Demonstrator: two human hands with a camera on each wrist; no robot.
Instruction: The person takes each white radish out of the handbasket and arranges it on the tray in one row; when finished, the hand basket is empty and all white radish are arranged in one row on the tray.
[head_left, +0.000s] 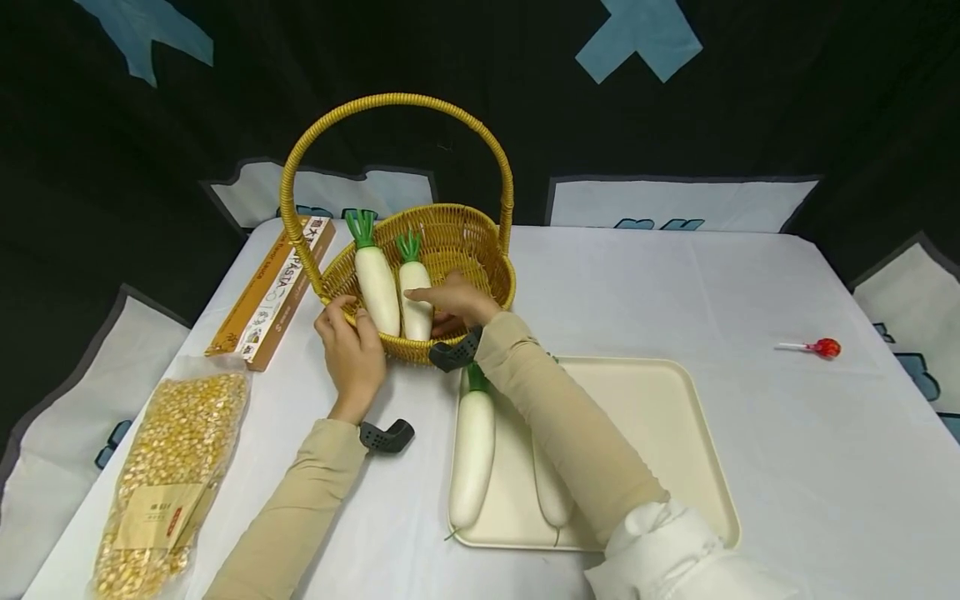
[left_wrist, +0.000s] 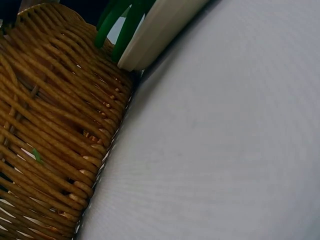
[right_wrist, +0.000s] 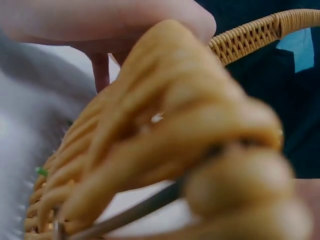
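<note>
- Radishes (head_left: 377, 287): two in the basket (head_left: 457, 233), two on the tray (head_left: 645, 425).
- Left hand (head_left: 352, 358) grips the basket, likely to steady it.
- Right hand (head_left: 463, 302) touches one inside; cannot tell whether gripping.

The basket (head_left: 463, 237) is ridged woven wicker, the radishes (head_left: 377, 287) smooth, the tray (head_left: 652, 433) matt, apparently plastic.

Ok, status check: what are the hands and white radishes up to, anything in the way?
Left hand grips basket; right hand at a radish inside, grip unclear. Two radishes in basket, two on tray. Right sleeve partly hides a tray radish.
</note>
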